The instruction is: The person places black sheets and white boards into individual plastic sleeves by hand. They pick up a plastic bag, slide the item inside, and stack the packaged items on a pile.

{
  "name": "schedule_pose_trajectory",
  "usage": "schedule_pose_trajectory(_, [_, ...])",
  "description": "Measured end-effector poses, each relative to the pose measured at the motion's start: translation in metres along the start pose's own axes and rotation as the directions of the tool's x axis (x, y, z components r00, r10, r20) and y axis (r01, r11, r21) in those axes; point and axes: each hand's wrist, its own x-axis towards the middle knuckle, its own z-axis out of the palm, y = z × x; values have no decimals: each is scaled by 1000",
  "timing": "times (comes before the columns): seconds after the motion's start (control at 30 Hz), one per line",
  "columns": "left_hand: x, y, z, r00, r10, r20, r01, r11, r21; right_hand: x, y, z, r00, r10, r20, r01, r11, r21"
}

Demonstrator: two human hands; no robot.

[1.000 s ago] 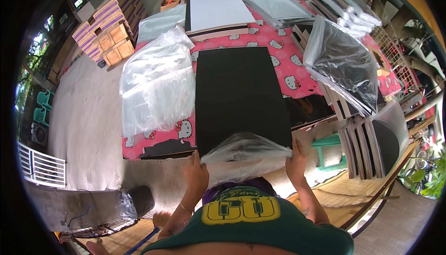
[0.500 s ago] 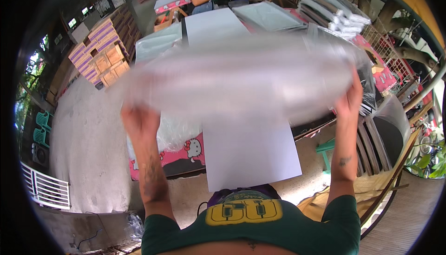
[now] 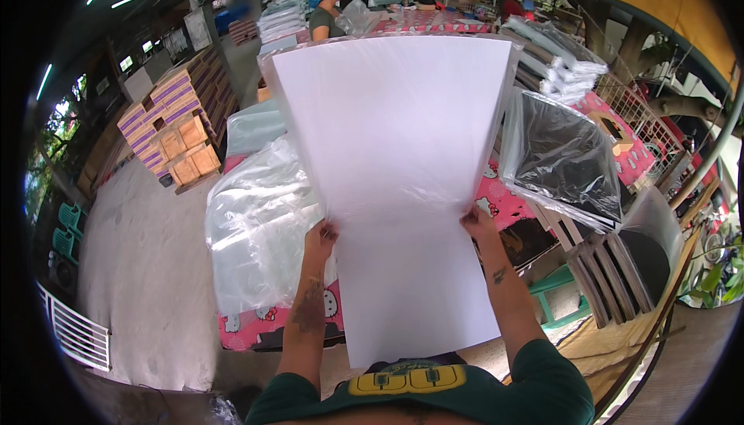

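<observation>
A large white board (image 3: pixel 418 293) stretches across the middle of the view, its near end close to my body. A clear plastic bag (image 3: pixel 387 123) lies around its far part, with the bag's mouth near my hands. My left hand (image 3: pixel 319 240) is closed on the left edge of the bag's mouth. On the opposite edge, my right hand (image 3: pixel 479 225) pinches the bag in the same way. Beneath the board is a table with a pink patterned cloth (image 3: pixel 324 318). A pile of clear plastic bags (image 3: pixel 263 227) rests left of the board.
A black sheet in clear plastic (image 3: pixel 562 154) lies at the right. Wrapped boards (image 3: pixel 612 278) lean below it, beside a green stool (image 3: pixel 559 295). Stacked boxes (image 3: pixel 182 127) stand at left. Beyond the table is another person (image 3: pixel 324 14); wrapped packs (image 3: pixel 554 53) are piled far right.
The plastic bag, blurred and held up wide across the board earlier, now lies over the board's far part. Both hands have come inward and nearer my body.
</observation>
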Motion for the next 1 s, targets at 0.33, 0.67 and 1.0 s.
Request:
schedule_pose_trajectory(0.33, [35, 97, 79, 930, 339, -141, -272, 895, 355, -87, -17, 111, 653, -559, 511, 639, 45, -768])
schedule_pose_trajectory(0.67, [98, 119, 382, 887, -161, 433, 337, 866, -369, -219, -309, 68, 666, -739, 101, 475, 316, -821])
schedule_pose_trajectory(1.0, [78, 84, 425, 859, -319, 400, 464, 816, -346, -258, -267, 20, 313, -701, 640, -400, -709, -581])
